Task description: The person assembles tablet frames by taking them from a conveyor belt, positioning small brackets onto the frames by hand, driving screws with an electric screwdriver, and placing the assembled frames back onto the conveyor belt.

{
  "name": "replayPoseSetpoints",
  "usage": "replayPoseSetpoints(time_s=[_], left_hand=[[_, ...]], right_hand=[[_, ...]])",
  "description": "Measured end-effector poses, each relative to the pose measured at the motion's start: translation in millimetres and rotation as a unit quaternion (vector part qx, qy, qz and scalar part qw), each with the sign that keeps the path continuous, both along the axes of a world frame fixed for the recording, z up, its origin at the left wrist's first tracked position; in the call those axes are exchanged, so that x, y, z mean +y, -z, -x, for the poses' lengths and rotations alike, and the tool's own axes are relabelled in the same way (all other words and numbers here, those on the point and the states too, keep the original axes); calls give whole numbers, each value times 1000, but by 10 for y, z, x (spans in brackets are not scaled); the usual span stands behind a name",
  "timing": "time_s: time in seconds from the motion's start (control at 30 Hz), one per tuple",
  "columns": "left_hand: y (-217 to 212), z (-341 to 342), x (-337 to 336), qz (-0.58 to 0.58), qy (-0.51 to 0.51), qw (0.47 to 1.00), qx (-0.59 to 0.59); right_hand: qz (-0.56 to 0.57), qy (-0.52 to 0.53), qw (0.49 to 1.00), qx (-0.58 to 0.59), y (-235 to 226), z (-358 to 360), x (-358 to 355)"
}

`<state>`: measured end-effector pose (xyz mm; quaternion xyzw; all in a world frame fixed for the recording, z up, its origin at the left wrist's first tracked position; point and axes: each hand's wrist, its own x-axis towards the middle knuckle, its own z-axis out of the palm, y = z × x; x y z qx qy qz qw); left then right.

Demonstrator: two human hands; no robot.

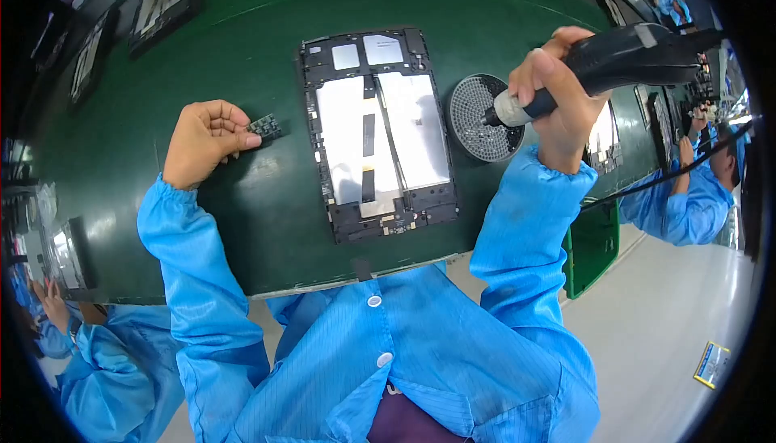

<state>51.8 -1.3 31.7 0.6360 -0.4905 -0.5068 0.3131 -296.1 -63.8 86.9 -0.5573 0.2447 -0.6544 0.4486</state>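
**Gripping a small circuit board (265,127) and an electric screwdriver (622,59) on either side of an opened tablet-like device (419,132)**

Your left hand (206,142) pinches the circuit board by its near end, between thumb and fingers, just left of the device and apart from it. Your right hand (562,99) is wrapped around the front of the dark screwdriver, whose bit points left over the round gridded tray (467,111); you cannot tell from this angle whether the tip touches it. That tray sits just right of the device.

The device lies flat on the green table (279,192) in front of you, between your hands, its silvery panels and dark strips exposed. More opened devices (166,2) lie toward the table's far left. A black cable (671,175) runs past your right sleeve, above a green bin (594,253) beside the table. One co-worker (679,208) is at your right, another person (113,370) at your left, both in blue.
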Motion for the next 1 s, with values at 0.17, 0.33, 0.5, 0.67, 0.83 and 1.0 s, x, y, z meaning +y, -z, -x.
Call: replayPoseSetpoints(time_s=[0.17, 0.33, 0.5, 0.67, 0.83, 1.0], left_hand=[[-35, 73, -9, -56, 9, 994, -95], [81, 99, -5, 115, 40, 973, -197], [140, 49, 16, 125, 42, 973, -187], [162, 17, 52, 150, -49, 986, 44], [86, 196, 78, 139, -36, 989, 38], [6, 381, 167, 116, -35, 993, -9]], right_hand=[[-20, 32, 999, -4, 206, 61, -41], [1, 39, 999, 8, 259, 47, -56], [1, 41, 999, 21, 295, -1, -67], [-13, 45, 998, 42, 321, -13, -97], [-8, 48, 998, 43, 343, -37, -114], [-52, 54, 996, 40, 317, -134, -74]])
